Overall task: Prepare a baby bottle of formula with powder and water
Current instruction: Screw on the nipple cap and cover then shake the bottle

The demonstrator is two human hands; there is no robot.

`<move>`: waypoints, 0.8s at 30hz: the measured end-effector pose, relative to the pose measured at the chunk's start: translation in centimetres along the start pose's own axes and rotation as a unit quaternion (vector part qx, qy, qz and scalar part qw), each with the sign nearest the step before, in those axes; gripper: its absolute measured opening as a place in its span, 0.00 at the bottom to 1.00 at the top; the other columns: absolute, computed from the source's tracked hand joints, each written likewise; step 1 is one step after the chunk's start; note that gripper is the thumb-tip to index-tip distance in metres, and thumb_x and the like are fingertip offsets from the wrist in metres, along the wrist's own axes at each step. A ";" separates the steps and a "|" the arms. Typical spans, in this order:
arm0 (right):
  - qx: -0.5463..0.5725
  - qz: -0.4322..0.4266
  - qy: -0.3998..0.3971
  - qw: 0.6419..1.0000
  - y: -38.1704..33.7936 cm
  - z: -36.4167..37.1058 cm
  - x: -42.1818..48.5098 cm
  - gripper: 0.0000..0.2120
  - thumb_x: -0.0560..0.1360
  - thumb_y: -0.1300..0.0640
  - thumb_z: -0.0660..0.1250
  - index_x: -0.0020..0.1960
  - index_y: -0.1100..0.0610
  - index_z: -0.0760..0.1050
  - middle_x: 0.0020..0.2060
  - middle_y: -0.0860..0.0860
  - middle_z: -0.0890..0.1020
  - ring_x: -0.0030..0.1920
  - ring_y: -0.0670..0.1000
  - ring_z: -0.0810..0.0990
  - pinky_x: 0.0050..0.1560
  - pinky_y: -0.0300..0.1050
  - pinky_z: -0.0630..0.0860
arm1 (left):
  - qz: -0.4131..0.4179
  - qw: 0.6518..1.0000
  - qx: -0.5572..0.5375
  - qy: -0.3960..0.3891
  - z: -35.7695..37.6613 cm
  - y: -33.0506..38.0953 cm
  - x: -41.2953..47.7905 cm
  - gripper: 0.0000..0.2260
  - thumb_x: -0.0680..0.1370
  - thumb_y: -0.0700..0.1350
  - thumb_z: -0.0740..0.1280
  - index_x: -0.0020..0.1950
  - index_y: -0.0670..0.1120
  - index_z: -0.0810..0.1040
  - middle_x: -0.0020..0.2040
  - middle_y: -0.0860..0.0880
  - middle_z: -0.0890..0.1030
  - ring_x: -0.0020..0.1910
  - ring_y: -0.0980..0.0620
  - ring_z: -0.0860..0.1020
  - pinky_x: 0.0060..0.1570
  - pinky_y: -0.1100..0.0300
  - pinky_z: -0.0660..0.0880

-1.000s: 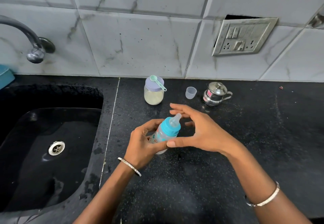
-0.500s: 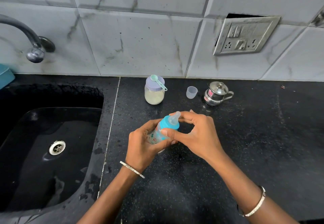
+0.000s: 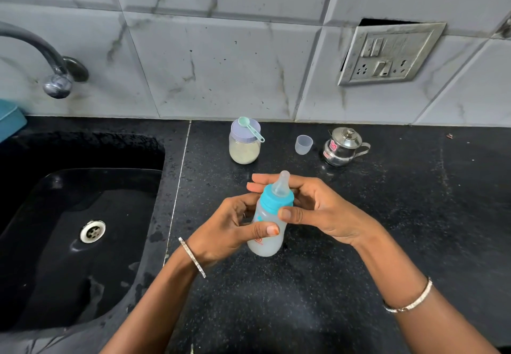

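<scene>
Bottle (image 3: pixel 266 226) is more upright than half a second ago and held above the counter (image 3: pixel 387 215). Left hand (image 3: pixel 229 229) wraps its body, right hand (image 3: pixel 323 212) pinches the teal collar (image 3: pixel 276 200) — likely tightening, with cloudy mix inside. Count: one bottle, one powder jar (image 3: pixel 244 150), one scoop (image 3: pixel 250 129), one clear cup (image 3: pixel 303 144), one steel pot (image 3: pixel 341 147) — two hands.

My left grip (image 3: pixel 229 232) wraps the body of the baby bottle (image 3: pixel 266 245), thumb across its front, holding it tilted over the black desk (image 3: pixel 359 256). My right grip (image 3: pixel 318 209) pinches the blue collar (image 3: pixel 276 200), thumb in front and fingers behind, with the clear teat (image 3: pixel 282 184) poking up. Cloudy white liquid fills the bottle. Near the wall stand a powder jar (image 3: pixel 244 150) with a green scoop (image 3: pixel 250 130) on its lid, a small clear cup (image 3: pixel 303 145) and a steel pot (image 3: pixel 341 147). The sink (image 3: pixel 83 270) lies to my left.
</scene>
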State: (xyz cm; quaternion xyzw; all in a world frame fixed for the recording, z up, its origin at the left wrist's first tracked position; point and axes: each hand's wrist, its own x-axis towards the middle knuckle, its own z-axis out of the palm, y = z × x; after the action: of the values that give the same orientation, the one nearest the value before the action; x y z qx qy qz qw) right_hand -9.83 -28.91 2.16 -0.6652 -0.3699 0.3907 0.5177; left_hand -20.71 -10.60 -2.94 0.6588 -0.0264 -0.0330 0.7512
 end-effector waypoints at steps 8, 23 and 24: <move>0.004 -0.067 0.100 0.993 1.7 1.0 0.6 0.22 0.76 0.57 0.73 0.68 0.61 0.76 0.65 0.54 0.83 0.68 0.56 0.80 0.71 0.60 0.74 | 0.042 0.994 0.063 0.079 0.7 -1.0 0.1 0.23 0.72 0.49 0.75 0.65 0.43 0.78 0.58 0.47 0.83 0.58 0.48 0.81 0.58 0.52 0.79; -0.025 -0.027 0.180 0.983 2.2 1.1 1.8 0.21 0.73 0.61 0.78 0.65 0.54 0.80 0.63 0.44 0.85 0.69 0.37 0.75 0.77 0.56 0.67 | 0.077 0.921 0.277 0.262 2.0 -2.0 1.2 0.28 0.70 0.56 0.77 0.67 0.52 0.76 0.55 0.59 0.83 0.54 0.59 0.81 0.53 0.61 0.79; -0.032 -0.021 0.158 0.987 2.0 0.5 1.7 0.22 0.73 0.61 0.78 0.66 0.54 0.79 0.64 0.44 0.84 0.71 0.38 0.74 0.78 0.57 0.65 | 0.070 0.934 0.255 0.239 1.8 -1.9 1.3 0.29 0.69 0.59 0.77 0.67 0.51 0.76 0.56 0.58 0.83 0.54 0.58 0.82 0.54 0.57 0.80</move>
State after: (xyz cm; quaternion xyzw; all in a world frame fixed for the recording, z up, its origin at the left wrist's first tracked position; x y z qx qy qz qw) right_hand -9.43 -27.59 -0.07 -0.7268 -0.3096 0.2583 0.5560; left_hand -19.62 -12.74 -4.62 0.8129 0.1008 0.1857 0.5427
